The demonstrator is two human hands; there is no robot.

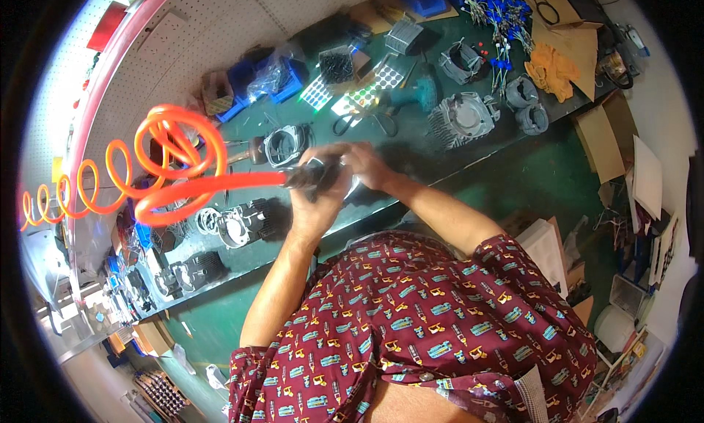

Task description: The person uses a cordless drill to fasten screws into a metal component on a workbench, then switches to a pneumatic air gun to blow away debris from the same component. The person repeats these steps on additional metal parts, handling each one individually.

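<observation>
Near the middle of the frame, above the counter (422, 164), the left hand (315, 214) is curled around a dark tool (305, 176), its fingers closed in on the body. The right hand (368, 166) bends over from the other side, its fingers curled close to the same tool; blur hides whether they grip it or only brush it. A pale piece (354, 187) shows between the hands, too smeared to identify. An orange hose (242, 181) runs from the tool toward the left of the frame, where it loops into coils.

The step in hand appears to be two-handed work with this hose-fed tool, perhaps setting it up or bringing it to the pale piece; which of these cannot be told. The next move, as I judge it, calls for a firm left grip, a right hand that steadies whatever meets the tool's tip, and enough slack that the hose does not tug it sideways.

A ring-shaped metal casting (282, 146) sits on the counter just beyond the hands, and another casting (236, 226) lies to their lower left. A finned casting (460, 122) rests farther off, in the upper right.
</observation>
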